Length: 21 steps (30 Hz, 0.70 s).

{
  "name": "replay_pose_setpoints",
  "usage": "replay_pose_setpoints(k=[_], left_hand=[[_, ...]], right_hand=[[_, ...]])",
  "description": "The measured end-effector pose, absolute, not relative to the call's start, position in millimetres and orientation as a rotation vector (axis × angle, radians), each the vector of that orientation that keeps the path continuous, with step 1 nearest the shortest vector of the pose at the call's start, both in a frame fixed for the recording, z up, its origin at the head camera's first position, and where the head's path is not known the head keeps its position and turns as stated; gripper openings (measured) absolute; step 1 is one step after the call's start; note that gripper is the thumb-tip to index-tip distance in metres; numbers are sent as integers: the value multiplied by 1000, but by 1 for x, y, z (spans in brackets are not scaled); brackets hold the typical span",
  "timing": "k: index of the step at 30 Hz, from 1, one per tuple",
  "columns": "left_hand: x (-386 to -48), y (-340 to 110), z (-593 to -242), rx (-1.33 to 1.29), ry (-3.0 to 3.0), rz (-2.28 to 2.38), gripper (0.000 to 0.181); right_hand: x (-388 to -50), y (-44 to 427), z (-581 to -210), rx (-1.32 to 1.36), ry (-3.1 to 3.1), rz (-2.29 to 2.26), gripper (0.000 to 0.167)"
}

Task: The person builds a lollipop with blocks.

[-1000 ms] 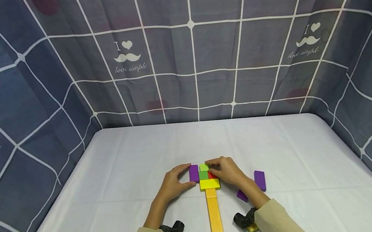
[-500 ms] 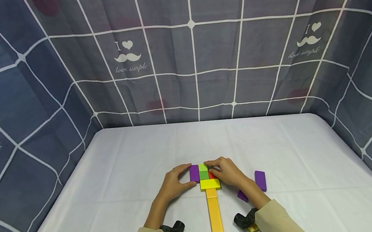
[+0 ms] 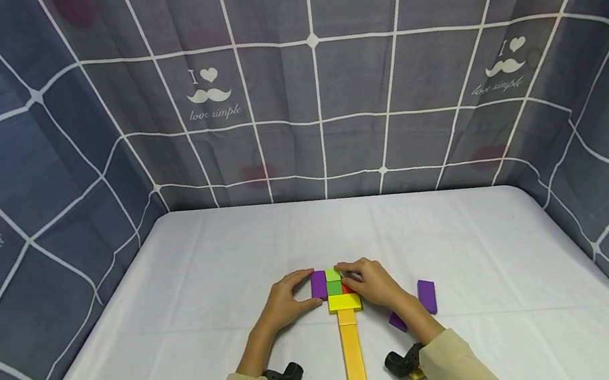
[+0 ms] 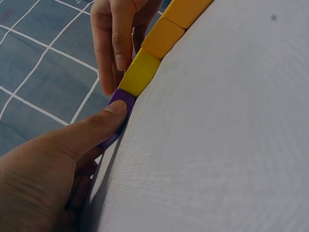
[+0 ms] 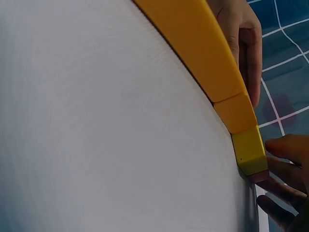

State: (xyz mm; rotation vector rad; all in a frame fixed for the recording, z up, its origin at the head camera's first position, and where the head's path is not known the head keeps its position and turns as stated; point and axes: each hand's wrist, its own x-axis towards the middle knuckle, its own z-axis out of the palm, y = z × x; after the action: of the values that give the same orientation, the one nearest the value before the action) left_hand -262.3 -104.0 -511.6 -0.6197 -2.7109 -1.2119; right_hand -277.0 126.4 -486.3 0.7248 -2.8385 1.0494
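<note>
Purple block (image 3: 318,285) at three o'clock from nearer left hand (image 3: 283,302), pinched end to end, long axis twelve-to-six, against green block (image 3: 334,288); right hand's (image 3: 372,281) hold unclear.

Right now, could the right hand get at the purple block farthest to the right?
Probably yes: that purple block lies uncovered beside the right forearm, though the right hand would first have to draw back from the red block.

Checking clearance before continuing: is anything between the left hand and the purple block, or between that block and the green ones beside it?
Nothing visible: the left hand pinches the purple block, and the head view shows no gap before the green blocks.
</note>
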Motion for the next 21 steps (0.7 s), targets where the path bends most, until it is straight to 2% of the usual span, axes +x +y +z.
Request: replay_pose_setpoints(k=[21], left_hand=[[-262, -103, -511, -618, -2715, -1213, 66]], right_hand=[[-272, 127, -484, 684, -2809, 1056, 27]])
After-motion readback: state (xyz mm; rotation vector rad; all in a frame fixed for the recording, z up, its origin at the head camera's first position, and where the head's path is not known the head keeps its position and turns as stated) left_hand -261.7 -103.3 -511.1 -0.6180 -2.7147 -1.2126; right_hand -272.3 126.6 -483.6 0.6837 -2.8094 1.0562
